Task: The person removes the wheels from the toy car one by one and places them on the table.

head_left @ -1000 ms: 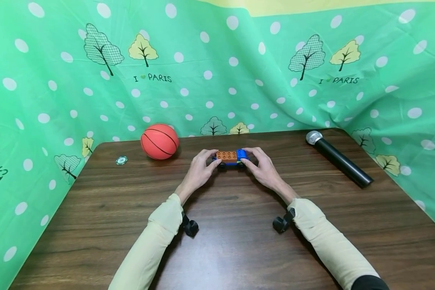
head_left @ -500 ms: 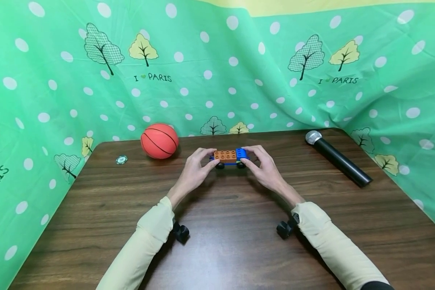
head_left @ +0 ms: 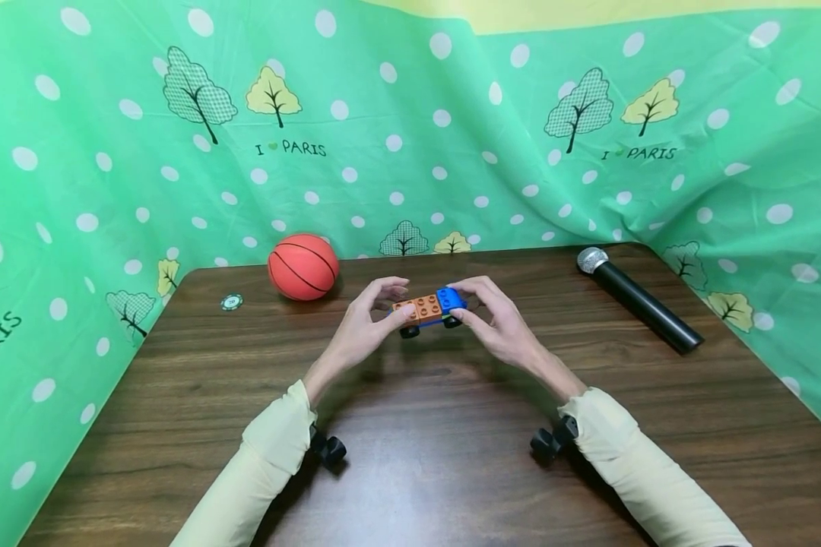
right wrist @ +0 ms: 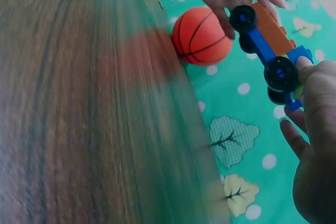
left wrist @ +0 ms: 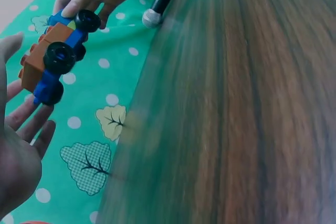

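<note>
A toy truck (head_left: 427, 308) built of blocks, with an orange studded brick, a blue front and black wheels, is held above the table at a tilt. My right hand (head_left: 509, 325) pinches its blue front end, thumb on the near side, as the right wrist view also shows (right wrist: 325, 103). Around the rear end stands my left hand (head_left: 362, 323), fingers extended. In the left wrist view, the left thumb is clear of the truck (left wrist: 58, 56), and the fingertips lie at or close to its rear wheel; whether they touch is unclear.
A red basketball (head_left: 304, 267) sits near the back edge of the wooden table (head_left: 438, 471), with a small green-and-white chip (head_left: 232, 302) to its left. At the back right lies a black microphone (head_left: 639, 300). A green dotted cloth (head_left: 397, 99) hangs behind.
The toy truck has tilted, its rear dropping lower and toward me, and shifted slightly left. My left hand's grip has loosened, while my right hand keeps its hold. Both forearms have spread apart.
</note>
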Tool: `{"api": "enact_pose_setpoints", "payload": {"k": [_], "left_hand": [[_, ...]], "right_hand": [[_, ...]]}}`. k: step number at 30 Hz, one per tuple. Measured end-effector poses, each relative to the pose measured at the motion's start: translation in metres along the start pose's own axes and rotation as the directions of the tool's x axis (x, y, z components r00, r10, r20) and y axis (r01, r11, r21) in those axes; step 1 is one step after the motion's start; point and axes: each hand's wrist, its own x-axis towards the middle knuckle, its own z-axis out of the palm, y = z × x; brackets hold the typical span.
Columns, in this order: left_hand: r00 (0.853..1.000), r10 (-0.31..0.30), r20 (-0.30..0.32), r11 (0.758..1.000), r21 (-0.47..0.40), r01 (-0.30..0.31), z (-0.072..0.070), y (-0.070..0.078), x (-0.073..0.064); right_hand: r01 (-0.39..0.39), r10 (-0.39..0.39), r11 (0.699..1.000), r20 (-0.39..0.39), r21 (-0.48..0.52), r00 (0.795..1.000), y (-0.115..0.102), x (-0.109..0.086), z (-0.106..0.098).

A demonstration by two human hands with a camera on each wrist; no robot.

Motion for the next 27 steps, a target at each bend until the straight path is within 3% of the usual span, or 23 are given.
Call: {"api": "enact_pose_setpoints", "payload": {"k": [5, 9, 13, 17, 21, 27], "left_hand": [[0.993, -0.087, 0.079, 0.994, -0.062, 0.092, 0.005, 0.006, -0.001], [0.976, -0.152, 0.153, 0.987, -0.018, 0.157, 0.007, 0.007, -0.003], [0.963, -0.177, 0.203, 0.984, 0.001, 0.180, 0.007, 0.008, -0.006], [0.960, -0.170, 0.223, 0.981, -0.058, 0.187, 0.008, 0.009, -0.006], [0.966, -0.167, 0.197, 0.966, -0.163, 0.200, 0.010, 0.008, -0.008], [0.977, -0.159, 0.142, 0.939, -0.284, 0.194, 0.015, 0.010, -0.010]], "right_hand": [[0.091, -0.093, 0.995, 0.070, 0.041, 0.993, -0.007, 0.001, 0.004], [0.126, -0.129, 0.991, 0.099, 0.039, 0.987, -0.010, 0.002, 0.006], [0.131, -0.133, 0.991, 0.110, 0.031, 0.985, -0.012, 0.003, 0.007], [0.101, -0.103, 0.995, 0.109, 0.024, 0.989, -0.012, 0.003, 0.006], [0.043, -0.045, 0.999, 0.074, 0.034, 0.996, -0.010, 0.002, 0.008], [-0.112, 0.112, 0.994, -0.017, 0.019, 0.994, -0.009, 0.002, 0.015]]}}
